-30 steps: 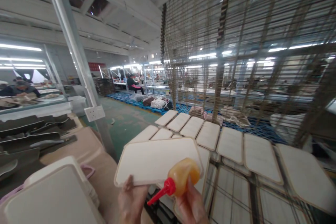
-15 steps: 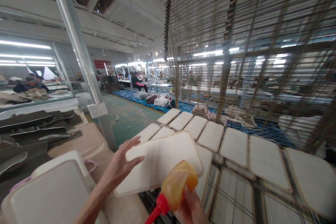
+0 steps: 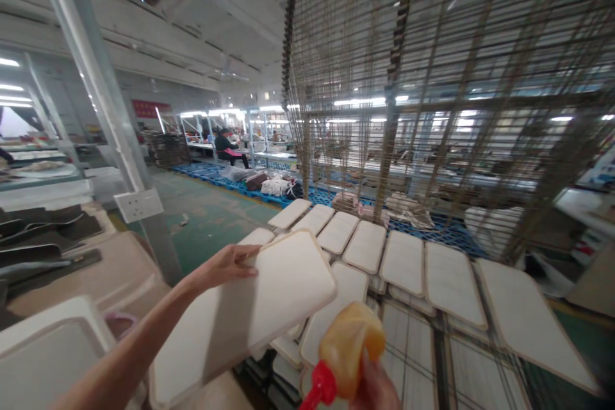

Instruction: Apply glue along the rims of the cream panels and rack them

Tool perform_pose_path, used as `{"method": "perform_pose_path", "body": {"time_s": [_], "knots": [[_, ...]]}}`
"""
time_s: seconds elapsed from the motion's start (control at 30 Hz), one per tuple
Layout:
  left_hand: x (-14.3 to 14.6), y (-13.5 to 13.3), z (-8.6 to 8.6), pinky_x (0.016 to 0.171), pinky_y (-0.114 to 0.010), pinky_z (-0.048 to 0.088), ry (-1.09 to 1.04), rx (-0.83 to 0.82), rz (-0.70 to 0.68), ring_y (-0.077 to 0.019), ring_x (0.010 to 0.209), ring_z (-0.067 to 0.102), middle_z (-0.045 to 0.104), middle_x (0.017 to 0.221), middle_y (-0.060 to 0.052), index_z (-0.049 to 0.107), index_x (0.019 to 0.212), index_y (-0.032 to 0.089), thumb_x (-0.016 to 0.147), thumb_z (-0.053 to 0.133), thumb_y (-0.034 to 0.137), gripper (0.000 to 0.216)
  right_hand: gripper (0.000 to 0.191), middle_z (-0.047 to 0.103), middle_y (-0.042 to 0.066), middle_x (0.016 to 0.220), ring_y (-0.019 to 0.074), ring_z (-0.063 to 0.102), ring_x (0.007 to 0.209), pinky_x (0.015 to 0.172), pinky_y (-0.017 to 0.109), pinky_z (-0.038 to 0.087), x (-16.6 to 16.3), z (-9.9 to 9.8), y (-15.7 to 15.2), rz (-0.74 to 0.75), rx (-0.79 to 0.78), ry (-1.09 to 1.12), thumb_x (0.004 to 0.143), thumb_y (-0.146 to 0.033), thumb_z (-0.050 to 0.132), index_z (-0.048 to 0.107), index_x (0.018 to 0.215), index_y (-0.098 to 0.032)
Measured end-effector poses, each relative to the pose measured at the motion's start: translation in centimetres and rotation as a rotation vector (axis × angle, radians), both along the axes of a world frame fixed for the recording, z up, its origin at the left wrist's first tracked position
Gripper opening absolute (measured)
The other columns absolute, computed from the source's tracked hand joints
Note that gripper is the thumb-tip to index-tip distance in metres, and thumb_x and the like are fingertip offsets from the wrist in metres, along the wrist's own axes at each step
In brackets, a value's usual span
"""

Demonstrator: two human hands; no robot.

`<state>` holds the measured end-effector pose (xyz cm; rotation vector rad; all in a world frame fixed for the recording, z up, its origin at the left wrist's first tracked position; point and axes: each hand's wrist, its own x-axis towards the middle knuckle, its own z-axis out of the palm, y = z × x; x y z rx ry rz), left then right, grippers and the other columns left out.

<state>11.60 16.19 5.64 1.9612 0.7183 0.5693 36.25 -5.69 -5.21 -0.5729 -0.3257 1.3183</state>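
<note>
My left hand (image 3: 225, 266) reaches forward and grips the far left edge of a white flat panel with a tan rim (image 3: 269, 298), which tilts down toward me. My right hand (image 3: 375, 391) shows only at the bottom edge, closed round an amber squeeze bottle (image 3: 353, 346) with a red nozzle (image 3: 319, 391) pointing down and left. Beyond the held panel, several similar white panels (image 3: 403, 262) lie side by side on a wire rack shelf (image 3: 461, 359).
Tall wire racks (image 3: 432, 77) rise at the right. A metal post (image 3: 96, 102) with a white socket box (image 3: 138, 205) stands left. A stack of white panels (image 3: 43, 346) sits at lower left, dark pieces (image 3: 43, 243) behind it. People sit at distant benches (image 3: 228, 144).
My left hand let go of the panel's near edge, reached over it and took hold of its far left edge. The panel swung and tilted; the bottle moved slightly right.
</note>
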Motion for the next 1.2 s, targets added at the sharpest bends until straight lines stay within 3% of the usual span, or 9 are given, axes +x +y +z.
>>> {"method": "perform_pose_path", "body": {"time_s": [0.07, 0.2, 0.3, 0.37, 0.5, 0.77, 1.0, 1.2], "knots": [[-1.0, 0.1, -0.2, 0.092, -0.036, 0.050, 0.013, -0.052, -0.024, -0.0295, 0.108, 0.064, 0.071, 0.119, -0.008, 0.061, 0.133, 0.017, 0.072, 0.078, 0.035, 0.065, 0.037, 0.078, 0.003, 0.089, 0.0217, 0.073, 0.084, 0.082, 0.037, 0.059, 2.2, 1.7, 0.1, -0.159, 0.015, -0.038, 0.058, -0.041, 0.090, 0.075, 0.088, -0.026], [-1.7, -1.1, 0.4, 0.098, -0.038, 0.046, 0.027, -0.108, -0.116, -0.0313, 0.121, 0.057, 0.065, 0.130, -0.006, 0.050, 0.142, 0.022, 0.076, 0.075, 0.033, 0.071, 0.045, 0.078, 0.001, 0.086, 0.0177, 0.072, 0.077, 0.073, 0.029, 0.060, 6.3, 7.8, 1.7, -0.478, 0.187, -0.177, 0.048, -0.037, 0.094, 0.075, 0.088, -0.027], [-1.6, -2.4, 1.6, 0.102, -0.036, 0.043, 0.071, -0.163, -0.221, -0.0312, 0.125, 0.053, 0.061, 0.135, -0.002, 0.049, 0.143, 0.027, 0.079, 0.072, 0.032, 0.068, 0.049, 0.078, -0.001, 0.088, 0.0169, 0.071, 0.077, 0.075, 0.029, 0.059, 8.2, 11.6, 2.9, -0.553, 0.329, -0.335, 0.047, -0.035, 0.094, 0.074, 0.091, -0.030], [-1.3, -3.0, 2.4, 0.102, -0.035, 0.042, 0.111, -0.199, -0.289, -0.0312, 0.126, 0.053, 0.060, 0.138, 0.000, 0.051, 0.142, 0.029, 0.080, 0.072, 0.032, 0.066, 0.049, 0.078, -0.002, 0.084, 0.0170, 0.071, 0.074, 0.074, 0.030, 0.059, 8.9, 12.9, 3.4, -0.544, 0.375, -0.432, 0.047, -0.035, 0.094, 0.074, 0.092, -0.030], [-0.7, -4.0, 3.9, 0.103, -0.034, 0.042, 0.179, -0.212, -0.352, -0.0325, 0.127, 0.051, 0.060, 0.137, -0.001, 0.057, 0.137, 0.026, 0.077, 0.074, 0.031, 0.063, 0.047, 0.076, -0.002, 0.075, 0.0156, 0.069, 0.069, 0.069, 0.027, 0.057, 9.4, 13.4, 3.8, -0.481, 0.411, -0.551, 0.044, -0.034, 0.095, 0.074, 0.086, -0.029], [0.1, -5.7, 5.9, 0.102, -0.035, 0.044, 0.201, -0.303, -0.422, -0.0332, 0.123, 0.054, 0.066, 0.129, -0.004, 0.060, 0.134, 0.023, 0.074, 0.076, 0.038, 0.064, 0.048, 0.075, -0.002, 0.076, 0.0154, 0.067, 0.067, 0.067, 0.027, 0.055, 9.5, 13.5, 3.6, -0.410, 0.446, -0.630, 0.045, -0.033, 0.094, 0.072, 0.087, -0.026], [0.1, -6.7, 6.3, 0.096, -0.035, 0.049, 0.189, -0.348, -0.337, -0.0353, 0.116, 0.060, 0.070, 0.122, -0.004, 0.069, 0.124, 0.022, 0.068, 0.080, 0.034, 0.059, 0.060, 0.074, 0.000, 0.074, 0.0193, 0.065, 0.066, 0.069, 0.034, 0.053, 9.3, 13.5, 2.6, -0.398, 0.357, -0.636, 0.041, -0.034, 0.094, 0.069, 0.095, -0.025], [-0.2, -6.6, 6.1, 0.094, -0.034, 0.049, 0.182, -0.381, -0.341, -0.0355, 0.117, 0.058, 0.070, 0.122, -0.005, 0.064, 0.130, 0.021, 0.068, 0.080, 0.034, 0.066, 0.061, 0.074, 0.000, 0.071, 0.0195, 0.066, 0.064, 0.068, 0.036, 0.054, 9.3, 13.1, 2.0, -0.378, 0.322, -0.593, 0.037, -0.034, 0.095, 0.072, 0.093, -0.027]]}}
